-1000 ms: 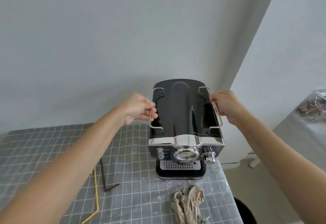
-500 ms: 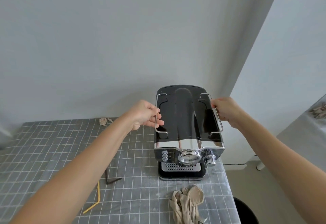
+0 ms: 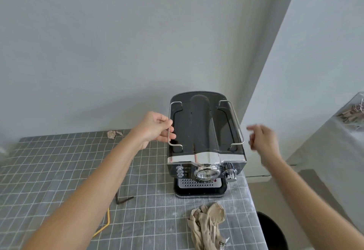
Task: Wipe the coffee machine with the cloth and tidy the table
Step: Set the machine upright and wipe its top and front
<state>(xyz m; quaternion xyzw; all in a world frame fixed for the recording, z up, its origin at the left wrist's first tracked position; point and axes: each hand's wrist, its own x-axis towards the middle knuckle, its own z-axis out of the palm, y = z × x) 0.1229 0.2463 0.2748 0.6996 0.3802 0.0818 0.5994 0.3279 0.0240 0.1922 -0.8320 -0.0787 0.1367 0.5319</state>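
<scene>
A black and chrome coffee machine (image 3: 204, 137) stands at the right end of the table (image 3: 59, 171), which has a grey checked cover. My left hand (image 3: 155, 129) pinches the wire rail on the machine's left top edge. My right hand (image 3: 262, 141) hangs blurred in the air just right of the machine, fingers apart, holding nothing. A crumpled beige cloth (image 3: 207, 228) lies on the table in front of the machine, near the front edge.
A dark bent stick (image 3: 123, 199) and a yellow bent stick (image 3: 105, 222) lie left of the cloth. A small crumpled scrap (image 3: 112, 134) sits at the table's back edge. A black bin (image 3: 271, 230) stands below the table's right side. A covered surface (image 3: 334, 141) with clutter is at far right.
My right hand has let go of the machine's right rail and pulled away to the right. The left hand stays on the left rail. The machine sits lower and farther back on the table.
</scene>
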